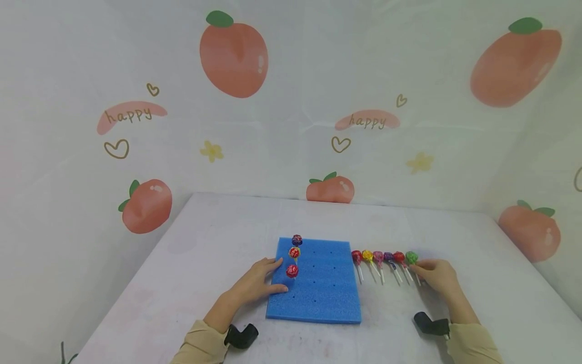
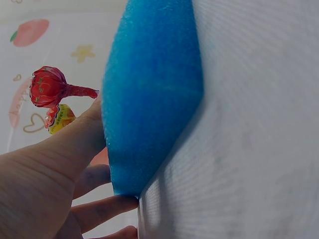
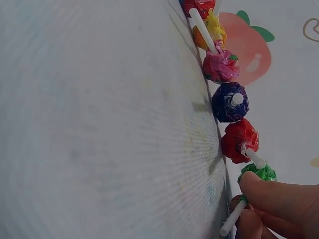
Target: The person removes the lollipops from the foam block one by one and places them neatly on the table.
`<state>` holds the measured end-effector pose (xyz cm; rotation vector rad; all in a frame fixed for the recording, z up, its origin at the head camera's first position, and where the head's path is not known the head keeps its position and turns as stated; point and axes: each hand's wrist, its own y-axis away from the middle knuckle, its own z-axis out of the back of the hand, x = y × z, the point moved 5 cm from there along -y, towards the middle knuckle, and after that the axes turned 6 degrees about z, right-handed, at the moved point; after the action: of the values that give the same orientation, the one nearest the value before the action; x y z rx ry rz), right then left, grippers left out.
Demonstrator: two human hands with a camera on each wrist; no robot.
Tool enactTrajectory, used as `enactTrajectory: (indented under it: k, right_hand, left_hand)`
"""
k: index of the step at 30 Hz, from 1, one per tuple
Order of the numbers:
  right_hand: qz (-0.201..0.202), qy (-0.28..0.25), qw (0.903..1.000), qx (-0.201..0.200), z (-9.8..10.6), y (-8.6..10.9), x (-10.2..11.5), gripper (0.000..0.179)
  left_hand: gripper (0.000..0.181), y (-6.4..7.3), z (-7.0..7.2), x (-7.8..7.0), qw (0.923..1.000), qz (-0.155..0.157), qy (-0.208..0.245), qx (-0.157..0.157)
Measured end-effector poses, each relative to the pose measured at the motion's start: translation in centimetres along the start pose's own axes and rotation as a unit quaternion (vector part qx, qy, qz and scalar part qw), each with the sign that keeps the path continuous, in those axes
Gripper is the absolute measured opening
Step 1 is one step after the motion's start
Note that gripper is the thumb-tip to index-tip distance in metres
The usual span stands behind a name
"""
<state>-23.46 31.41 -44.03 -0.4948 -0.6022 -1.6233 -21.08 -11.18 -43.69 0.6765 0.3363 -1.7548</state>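
A blue foam board [image 1: 325, 283] with small holes lies on the table. Three wrapped lollipops stand in it along its left side: a purple one [image 1: 297, 240], a red-and-yellow one [image 1: 294, 252] and a red one [image 1: 292, 271]. My left hand [image 1: 254, 280] rests at the board's left edge, thumb and index finger spread and reaching over its top; in the left wrist view, other fingers lie against the board's side. To the right of the board, my right hand [image 1: 438, 275] pinches a green lollipop [image 3: 261, 173] just below its wrapped head, its white stick [image 3: 233, 217] pointing down past the fingers.
Left of the green one, a row of lollipops lies on the table: red [image 1: 356, 257], yellow [image 1: 367, 255], pink [image 1: 378, 257], purple [image 1: 388, 257] and another red [image 1: 398, 257]. A white fruit-print backdrop [image 1: 282, 136] hangs behind the table. Black devices are strapped at both wrists.
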Motion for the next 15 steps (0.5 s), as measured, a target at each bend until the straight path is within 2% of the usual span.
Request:
enactTrajectory:
  k: [15]
  right_hand:
    - [0.012,0.001,0.9999,-0.003,0.14,0.27,0.54,0.045]
  left_hand:
    - [0.075,0.02,0.07,-0.11,0.9999,-0.01,-0.008,-0.002]
